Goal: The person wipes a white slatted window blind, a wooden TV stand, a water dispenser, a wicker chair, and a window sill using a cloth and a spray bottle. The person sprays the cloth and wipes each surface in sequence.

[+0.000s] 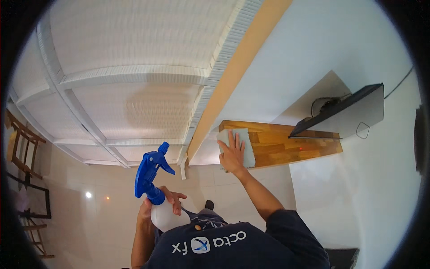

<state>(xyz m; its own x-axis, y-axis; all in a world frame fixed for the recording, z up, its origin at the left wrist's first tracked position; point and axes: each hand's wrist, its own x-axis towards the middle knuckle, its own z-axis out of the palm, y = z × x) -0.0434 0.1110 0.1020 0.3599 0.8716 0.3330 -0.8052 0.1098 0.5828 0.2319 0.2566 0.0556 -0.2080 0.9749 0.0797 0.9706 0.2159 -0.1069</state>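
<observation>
My left hand (173,199) is wrapped around the neck of a white plastic spray bottle (167,217). Its blue trigger head (149,169) tilts upward, and the bottle's base is hidden by my shirt. My right hand (232,156) lies flat on a grey cloth (249,148), pressing it with fingers spread. Under the cloth is the left end of a wooden shelf (272,144) with a glossy, block-patterned top. The cloth covers the shelf's full depth there and hangs slightly over the front edge.
A flat black screen (349,112) stands on the shelf's right part, with a cable (317,101) behind it. A white woven panel divider (161,74) rises at the left, beside a tan wall edge (231,70). Wooden chairs (25,148) stand at far left on the tiled floor (111,228).
</observation>
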